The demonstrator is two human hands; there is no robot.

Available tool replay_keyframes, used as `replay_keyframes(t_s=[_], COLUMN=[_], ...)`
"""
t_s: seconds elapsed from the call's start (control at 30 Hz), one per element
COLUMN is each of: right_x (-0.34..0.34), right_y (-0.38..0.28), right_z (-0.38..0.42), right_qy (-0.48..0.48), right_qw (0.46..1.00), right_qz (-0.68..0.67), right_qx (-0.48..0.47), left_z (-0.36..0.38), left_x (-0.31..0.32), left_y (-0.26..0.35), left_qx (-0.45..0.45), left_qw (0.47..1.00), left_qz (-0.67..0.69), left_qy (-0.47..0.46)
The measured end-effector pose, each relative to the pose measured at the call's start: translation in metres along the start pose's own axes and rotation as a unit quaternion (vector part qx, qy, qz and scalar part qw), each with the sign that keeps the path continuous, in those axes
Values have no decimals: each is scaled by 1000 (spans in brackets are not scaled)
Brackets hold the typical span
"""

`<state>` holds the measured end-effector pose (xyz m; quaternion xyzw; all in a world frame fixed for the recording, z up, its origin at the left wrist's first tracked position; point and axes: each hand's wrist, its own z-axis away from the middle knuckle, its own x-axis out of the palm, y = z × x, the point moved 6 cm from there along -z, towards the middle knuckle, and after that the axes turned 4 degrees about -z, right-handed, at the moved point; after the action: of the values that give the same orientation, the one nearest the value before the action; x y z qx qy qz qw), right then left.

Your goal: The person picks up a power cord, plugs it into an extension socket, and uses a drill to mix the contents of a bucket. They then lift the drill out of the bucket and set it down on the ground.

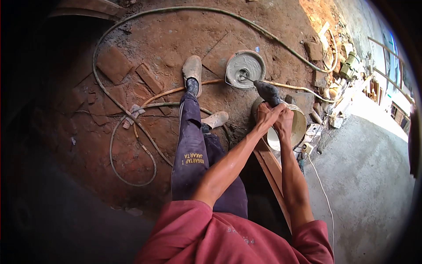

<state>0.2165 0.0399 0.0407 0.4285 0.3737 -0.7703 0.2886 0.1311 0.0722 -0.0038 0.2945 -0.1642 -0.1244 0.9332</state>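
Drill [267, 93] is clamped in the grip of the left hand [266, 115] and the right hand [285, 120] together; its thin rod [248, 78] points far and left, into grey mix [255, 64] in the bucket [227, 72], nearer to the left hand.

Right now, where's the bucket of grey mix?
In the head view, the bucket of grey mix is above and slightly right of centre, to the right of the shoes and just past the black drill.
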Motion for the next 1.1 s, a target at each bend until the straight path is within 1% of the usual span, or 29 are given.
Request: replay_keyframes(t_s=[0.03, 0.07, 0.1, 0.17, 0.2, 0.23, 0.3, 0.33, 0.47, 0.53, 0.57, 0.63, 0.67, 0.73, 0.77, 0.87, 0.93, 0.97, 1.03, 1.07, 1.1], right_x=[-2, 6, 2, -5, -3, -1, 0, 2, 4, 1, 1, -4, -2, -1, 1, -3, -6, -6, -11, -11, -8], right_y=[-5, 5, -1, -15, -11, -8, -6, -4, -6, -9, -12, -12, -11, -9, -8, -9, -11, -6, -20, -13, -8], right_z=[-4, -5, -1, -8, -9, -8, -10, -12, -20, -22, -25, -26, -31, -33, -37, -34, -39, -33, -42, -39, -36], right_qy=[6, 14, 11, -12, 0, 1, 5, -2, 13, 36, 37, 44, 47, 34, 36, 11, 34, 30, 63, 31, 28], right_qw=[1000, 1000, 1000, 999, 999, 999, 1000, 1000, 1000, 998, 998, 993, 993, 998, 998, 1000, 998, 998, 998, 994, 995], right_qz=[-18, -22, -22, -16, -39, -38, 1, -10, 1, -53, -54, -106, -106, -45, -46, -28, -48, -45, -20, -87, -85], right_qx=[4, -16, -15, 25, 25, 22, 6, 9, -3, 0, -2, 29, 26, 4, 1, 9, 19, 23, -24, 51, 55], left_z=[-3, 2, 6, -3, -5, -7, -12, -10, -10, -18, -23, -21, -23, -18, -21, -19, -29, -26, -35, -35, -30], left_x=[-4, -4, -3, -3, 1, 1, -2, -1, -9, -8, -8, -8, -10, -7, -9, -5, -4, -1, -2, -2, -2], left_y=[6, 9, 7, 9, 6, 2, 3, 10, 24, 17, 16, 23, 29, 34, 40, 35, 33, 27, 31, 32, 33], left_qx=[-3, -3, -5, 9, 12, 14, 4, 25, 23, 6, 9, 4, 7, 21, 25, 3, -2, -8, 6, 19, 15], left_qw=[1000, 1000, 1000, 1000, 997, 997, 1000, 999, 999, 1000, 1000, 999, 999, 997, 997, 997, 999, 999, 998, 999, 999], left_qz=[-22, 28, 29, 22, 68, 69, -2, 41, 20, -8, -7, 3, 3, 58, 59, 56, 18, 20, 2, 1, 1], left_qy=[11, -7, -6, -12, -18, -17, -1, -25, -14, -22, -22, -40, -40, -53, -52, -44, -37, -39, -58, -36, -38])
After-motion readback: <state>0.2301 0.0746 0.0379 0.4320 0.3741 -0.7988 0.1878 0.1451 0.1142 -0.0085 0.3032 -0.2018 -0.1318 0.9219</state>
